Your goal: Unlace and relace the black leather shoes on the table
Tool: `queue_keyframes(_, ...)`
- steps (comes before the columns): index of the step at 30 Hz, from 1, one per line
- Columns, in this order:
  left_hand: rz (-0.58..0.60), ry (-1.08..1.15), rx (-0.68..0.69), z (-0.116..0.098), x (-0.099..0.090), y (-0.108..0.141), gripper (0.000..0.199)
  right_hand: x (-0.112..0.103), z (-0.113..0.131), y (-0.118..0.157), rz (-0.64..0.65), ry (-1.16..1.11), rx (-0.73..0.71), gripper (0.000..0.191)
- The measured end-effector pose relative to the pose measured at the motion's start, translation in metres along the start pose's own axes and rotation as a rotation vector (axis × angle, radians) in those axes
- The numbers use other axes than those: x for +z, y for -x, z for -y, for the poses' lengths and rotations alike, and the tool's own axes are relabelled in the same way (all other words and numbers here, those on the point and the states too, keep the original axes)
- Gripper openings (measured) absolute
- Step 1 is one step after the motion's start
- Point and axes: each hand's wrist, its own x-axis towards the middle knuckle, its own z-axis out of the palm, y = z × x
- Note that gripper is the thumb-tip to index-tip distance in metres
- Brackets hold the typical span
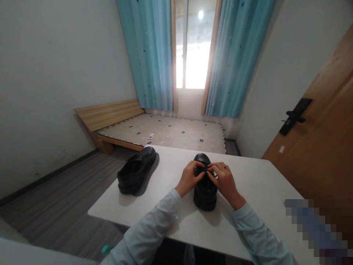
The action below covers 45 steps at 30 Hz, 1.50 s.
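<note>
A black shoe [205, 197] stands on the white table with its toe pointing away from me and its heel toward me. Over its lacing area, my left hand [191, 174] pinches a black shoelace [205, 168] from the left side. From the right, my right hand [222, 178] pinches the same lace, fingertips close to those of the left. The fingers partly cover the lace, so its exact shape is hard to make out. To the left, a second black shoe [136, 171] rests on the tabletop, apart from both hands.
The white table [245, 184] spans the area before me. Beyond it is a bed [171, 130] with a small white object [151, 136] on the mattress. A wooden door [317, 125] stands at the right. Blue curtains [154, 55] flank the window. A pixelated patch covers the lower right.
</note>
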Motion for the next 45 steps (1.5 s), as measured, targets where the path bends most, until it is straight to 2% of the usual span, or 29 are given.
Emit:
queue_keyframes(12,0.001,-0.014,0.004,-0.001,-0.001,0.0,0.022,0.0,0.002,0.0,-0.094,0.003,0.043,0.017)
queue_keyframes(16,0.004,-0.007,0.009,-0.001,-0.001,0.0,0.022,0.0,0.003,0.0,-0.083,0.008,0.08,0.007)
queue_keyframes(19,0.004,-0.014,0.011,0.0,-0.001,0.0,0.022,-0.001,0.004,0.0,-0.059,0.06,0.07,0.013)
queue_keyframes(24,0.006,-0.013,0.013,0.0,-0.001,0.0,0.021,-0.001,0.004,0.0,-0.017,0.074,0.101,0.006)
queue_keyframes(28,0.012,-0.015,0.01,0.0,-0.001,0.0,0.021,0.002,-0.001,-0.001,-0.014,-0.15,0.178,0.007)
queue_keyframes(36,0.01,-0.009,0.007,-0.001,-0.001,-0.001,0.023,0.003,-0.005,-0.002,0.029,-0.532,0.194,0.004)
queue_keyframes(45,0.014,0.02,-0.01,0.002,-0.001,-0.001,0.026,0.009,-0.011,0.001,0.036,-0.815,0.382,0.007)
